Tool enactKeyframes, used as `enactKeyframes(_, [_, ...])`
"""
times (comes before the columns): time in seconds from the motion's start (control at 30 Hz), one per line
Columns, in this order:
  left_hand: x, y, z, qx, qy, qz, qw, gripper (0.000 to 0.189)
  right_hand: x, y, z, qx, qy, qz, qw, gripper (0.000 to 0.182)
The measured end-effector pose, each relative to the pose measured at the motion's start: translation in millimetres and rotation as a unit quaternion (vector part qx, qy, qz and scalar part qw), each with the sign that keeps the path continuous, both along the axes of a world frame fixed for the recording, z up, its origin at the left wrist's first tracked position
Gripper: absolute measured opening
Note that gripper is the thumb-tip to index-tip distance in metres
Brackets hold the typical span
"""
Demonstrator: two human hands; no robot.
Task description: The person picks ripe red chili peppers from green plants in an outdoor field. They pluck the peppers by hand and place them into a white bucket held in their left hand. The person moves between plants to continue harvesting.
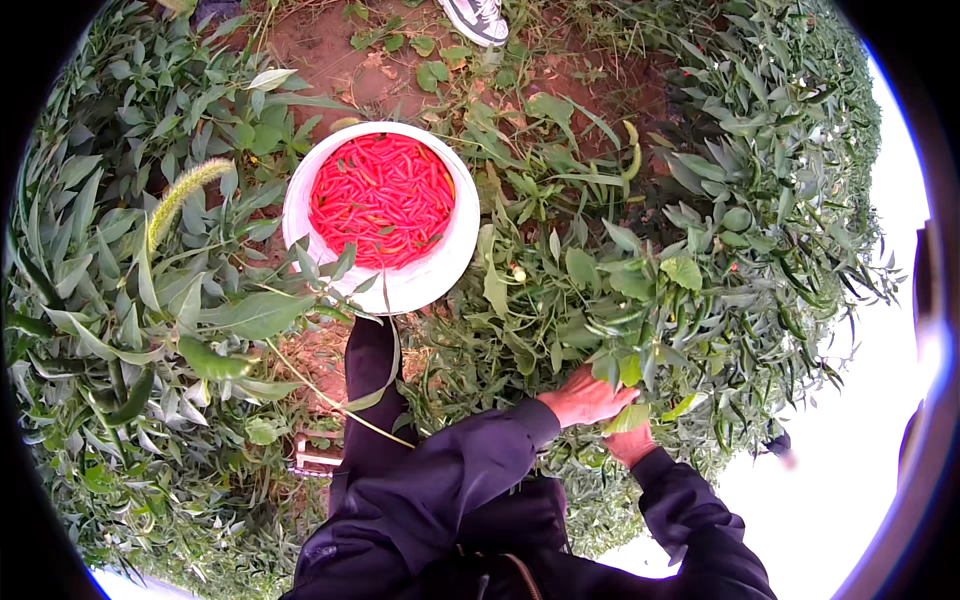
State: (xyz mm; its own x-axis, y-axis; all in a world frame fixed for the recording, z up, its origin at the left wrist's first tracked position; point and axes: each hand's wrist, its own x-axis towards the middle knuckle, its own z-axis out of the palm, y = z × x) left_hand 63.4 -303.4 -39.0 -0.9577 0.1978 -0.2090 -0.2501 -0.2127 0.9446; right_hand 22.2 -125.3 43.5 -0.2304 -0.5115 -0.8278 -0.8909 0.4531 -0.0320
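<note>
My left hand (589,396) reaches in among the leaves of a chili pepper plant (630,300) on the right, its fingertips hidden by foliage. Just below and to the right, my right hand (631,442) is partly behind a light green leaf (628,418). Whether either hand grips anything cannot be seen. A white plastic bucket (405,292), left of both hands and apart from them, holds many red chili peppers (382,199) with a few small leaves among them. Long green chilies hang on the plants at both sides.
Dense pepper plants (97,225) rise on the left, with a bristly grass seed head (184,196) and a large green chili (210,361). Thin stems cross the bucket's lower rim. Reddish soil (322,45) runs between the rows. Another person's shoe (480,19) is at the top.
</note>
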Motion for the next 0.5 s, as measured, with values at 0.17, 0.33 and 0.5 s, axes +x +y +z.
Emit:
enactKeyframes(0.17, [5, 89, 29, 0.025, 0.020, -0.029, 0.999, 0.031, -15, 36, 92, 0.110, -0.007, -0.026, 0.994, 0.037])
enactKeyframes(0.33, [23, 152, 27, -0.035, 0.020, 0.124, 0.991, 0.036, -58, -125, 160, 0.290, -0.190, -0.149, 0.926, 0.029])
enactKeyframes(0.5, [33, 202, 20, 0.165, -0.066, 0.110, 0.978, 0.038, -91, -227, 51, -0.189, -0.072, -0.282, 0.938, 0.027])
